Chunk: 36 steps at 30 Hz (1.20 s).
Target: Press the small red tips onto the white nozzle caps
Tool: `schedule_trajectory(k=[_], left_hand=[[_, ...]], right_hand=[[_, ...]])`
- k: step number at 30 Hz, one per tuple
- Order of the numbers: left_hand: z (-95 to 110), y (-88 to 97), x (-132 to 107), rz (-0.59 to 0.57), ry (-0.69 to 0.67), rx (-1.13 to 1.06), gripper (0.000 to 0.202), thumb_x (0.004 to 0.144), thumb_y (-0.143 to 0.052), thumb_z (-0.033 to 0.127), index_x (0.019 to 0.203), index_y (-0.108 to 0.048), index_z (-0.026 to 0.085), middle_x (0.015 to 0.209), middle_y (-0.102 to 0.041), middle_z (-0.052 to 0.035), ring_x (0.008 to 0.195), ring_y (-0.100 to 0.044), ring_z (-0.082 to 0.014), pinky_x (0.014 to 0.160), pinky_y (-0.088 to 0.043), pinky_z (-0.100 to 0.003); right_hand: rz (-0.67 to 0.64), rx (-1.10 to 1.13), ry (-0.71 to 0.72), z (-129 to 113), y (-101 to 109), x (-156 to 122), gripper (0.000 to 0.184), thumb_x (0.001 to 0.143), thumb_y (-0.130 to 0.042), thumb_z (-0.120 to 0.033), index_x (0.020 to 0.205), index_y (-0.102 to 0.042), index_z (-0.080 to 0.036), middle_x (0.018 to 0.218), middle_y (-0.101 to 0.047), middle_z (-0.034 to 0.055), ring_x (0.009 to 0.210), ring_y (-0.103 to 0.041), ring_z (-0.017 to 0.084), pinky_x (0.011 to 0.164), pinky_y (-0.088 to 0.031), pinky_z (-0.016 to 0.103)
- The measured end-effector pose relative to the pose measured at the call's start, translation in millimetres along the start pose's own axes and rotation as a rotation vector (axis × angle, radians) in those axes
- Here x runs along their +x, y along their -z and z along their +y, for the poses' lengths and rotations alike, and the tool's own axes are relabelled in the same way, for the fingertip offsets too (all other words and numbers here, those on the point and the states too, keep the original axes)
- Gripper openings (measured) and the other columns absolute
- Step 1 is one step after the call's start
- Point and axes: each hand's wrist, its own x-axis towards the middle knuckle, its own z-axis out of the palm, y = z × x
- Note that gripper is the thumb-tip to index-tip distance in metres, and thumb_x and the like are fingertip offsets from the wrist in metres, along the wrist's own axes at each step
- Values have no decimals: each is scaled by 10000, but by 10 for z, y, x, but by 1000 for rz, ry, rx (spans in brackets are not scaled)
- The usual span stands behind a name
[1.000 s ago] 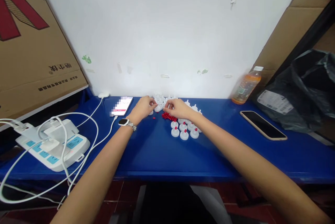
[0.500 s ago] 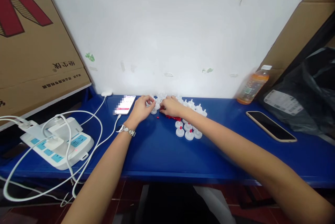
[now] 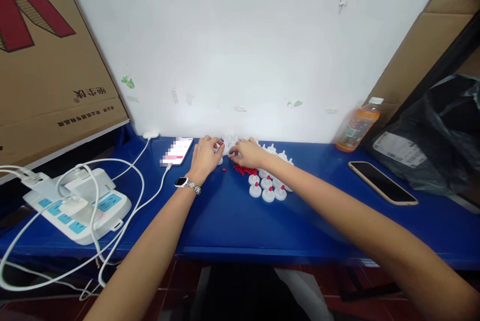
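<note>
My left hand (image 3: 205, 157) is closed at the fingertips around a white nozzle cap (image 3: 219, 162), a round base partly hidden by the fingers. A speck of red shows at the top of those fingertips. Just to the right, my right hand (image 3: 248, 153) has its thumb and fingers pinched together; what they hold, if anything, is hidden. Below it lies a pile of small red tips (image 3: 245, 170), and a single red tip (image 3: 224, 170) lies apart on the left. Nearer me stand several white nozzle caps with red tips (image 3: 268, 194). Bare white nozzle caps (image 3: 283, 155) stand behind my right wrist.
On the left of the blue table (image 3: 217, 221) are a lit phone (image 3: 179, 151) and a white power strip (image 3: 84, 216) with looping cables. To the right lie a dark phone (image 3: 382, 182), an orange drink bottle (image 3: 358, 126) and a dark plastic bag (image 3: 431, 131). A white wall rises behind.
Red now shows at my left fingertips. My right hand has shifted slightly, and more of the red pile is uncovered. The whole view has moved a little.
</note>
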Motion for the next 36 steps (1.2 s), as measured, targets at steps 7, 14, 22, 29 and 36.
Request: schedule_trajectory(k=[7, 14, 22, 29, 36], left_hand=[[-68, -40, -15, 7, 26, -22, 226, 950, -522, 360, 967, -698, 221, 936, -637, -72, 953, -593, -253, 853, -449, -379], [-72, -25, -21, 48, 33, -19, 235, 951, -518, 375, 958, -698, 224, 923, -639, -68, 955, -593, -259, 864, -452, -385], [-9, -36, -56, -16, 35, -6, 231, 957, -521, 365, 976, -710, 233, 958, -639, -74, 963, -567, -264, 849, -428, -389], [73, -42, -105, -89, -65, 119, 284, 955, -522, 376, 1070, -725, 213, 1056, -613, -118, 1035, -529, -306, 868, -416, -420], [254, 167, -291, -130, -294, -190, 250, 976, -473, 355, 901, -645, 189, 777, -589, -26, 756, -551, -178, 736, -425, -319]], right_hand=[[22, -88, 13, -9, -86, 92, 249, 914, -553, -222, 1070, -738, -164, 1033, -739, 137, 1072, -605, 278, 951, -277, 387], [3, -55, 42, -10, -68, 114, 216, 894, -579, -229, 1019, -750, -187, 996, -754, 106, 1051, -605, 265, 937, -270, 382], [-47, 56, 27, 51, -39, 42, 121, 830, -620, -190, 783, -731, -179, 839, -754, 57, 923, -630, 228, 927, -257, 379], [136, 238, -80, 44, 149, -498, 250, 934, -558, -356, 838, -715, -186, 797, -711, 20, 785, -601, 168, 859, -279, 345], [128, 230, 32, -163, 246, -1027, 234, 874, -660, -432, 883, -663, -199, 717, -616, -1, 810, -560, 189, 833, -295, 334]])
